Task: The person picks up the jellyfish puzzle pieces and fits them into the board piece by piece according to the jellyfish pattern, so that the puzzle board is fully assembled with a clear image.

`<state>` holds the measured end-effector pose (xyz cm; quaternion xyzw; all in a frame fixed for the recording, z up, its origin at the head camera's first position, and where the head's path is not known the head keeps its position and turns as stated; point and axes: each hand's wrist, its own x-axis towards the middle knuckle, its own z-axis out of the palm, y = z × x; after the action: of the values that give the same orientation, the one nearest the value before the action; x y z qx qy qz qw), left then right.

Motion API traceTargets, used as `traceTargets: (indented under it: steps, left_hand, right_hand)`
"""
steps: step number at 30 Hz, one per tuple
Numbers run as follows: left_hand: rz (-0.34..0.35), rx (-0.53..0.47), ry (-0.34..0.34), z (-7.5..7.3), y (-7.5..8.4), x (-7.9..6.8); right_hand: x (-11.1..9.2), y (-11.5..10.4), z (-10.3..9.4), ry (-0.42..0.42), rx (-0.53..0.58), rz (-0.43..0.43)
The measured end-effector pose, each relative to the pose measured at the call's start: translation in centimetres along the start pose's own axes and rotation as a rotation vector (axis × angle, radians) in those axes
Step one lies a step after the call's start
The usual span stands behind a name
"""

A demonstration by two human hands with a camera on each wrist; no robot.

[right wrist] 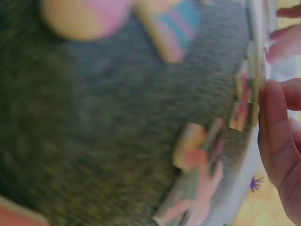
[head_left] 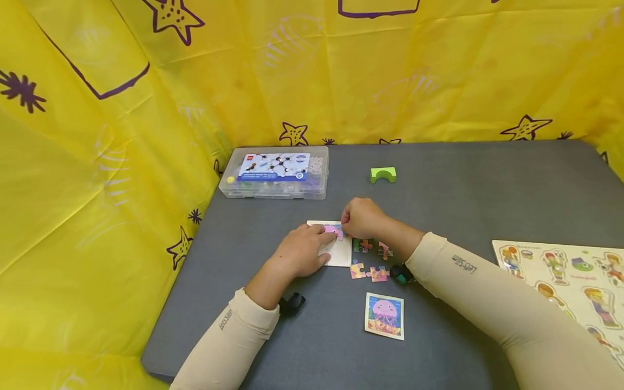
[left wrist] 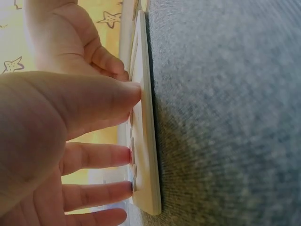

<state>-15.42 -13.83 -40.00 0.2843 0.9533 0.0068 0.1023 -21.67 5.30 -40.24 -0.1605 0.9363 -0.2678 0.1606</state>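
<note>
A small white puzzle tray (head_left: 341, 257) lies flat on the grey table, its upper part filled with joined pink and blue jigsaw pieces (head_left: 331, 229). Fingertips of my left hand (head_left: 303, 250) press these pieces with the fingers straight, while the left thumb (left wrist: 113, 96) touches the tray's near side. My right hand (head_left: 364, 218) is curled at the tray's upper right corner, pinching a puzzle piece mostly hidden under the fingers. Beside the tray's right edge lie several loose jigsaw pieces (head_left: 378, 274), some also visible in the right wrist view as pink-and-green pieces (right wrist: 200, 181).
A jellyfish picture card (head_left: 384, 316) lies nearer me. Behind the hands are a clear plastic case (head_left: 273, 190) with a molecule label and a green arch block (head_left: 383, 174). A sticker-like figure board (head_left: 531, 265) lies at the right. Yellow patterned cloth (head_left: 341, 81) walls the table.
</note>
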Motion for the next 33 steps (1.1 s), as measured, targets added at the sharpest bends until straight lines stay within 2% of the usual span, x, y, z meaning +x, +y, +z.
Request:
traceTargets:
  steps: [7, 13, 17, 20, 24, 29, 33]
  left_hand:
    - [-0.006, 0.029, 0.009, -0.2, 0.2, -0.1]
    - [-0.023, 0.022, 0.0, -0.1, 0.3, -0.1]
    - [-0.038, -0.005, 0.001, 0.2, 0.2, 0.0]
    - [-0.047, -0.02, 0.006, 0.3, 0.1, -0.1]
    - [-0.053, -0.032, 0.012, 0.2, 0.1, -0.2]
    - [-0.051, -0.046, 0.023, 0.3, 0.1, -0.1]
    - [-0.03, -0.077, 0.036, 0.2, -0.5, -0.2]
  right_hand:
    - [0.3, -0.1, 0.0, 0.017, 0.003, 0.024]
    - [0.0, 0.6, -0.2, 0.037, -0.052, -0.016]
    - [-1.3, 1.5, -0.7, 0.025, -0.122, -0.038]
    - [-2.7, 2.0, -1.3, -0.019, -0.171, -0.057]
    - [-4.5, 2.5, -1.0, -0.062, -0.211, -0.061]
    - [-5.8, 2.7, 0.0, -0.015, -0.236, -0.098]
    - [-6.2, 2.6, 0.1, 0.019, -0.214, -0.102]
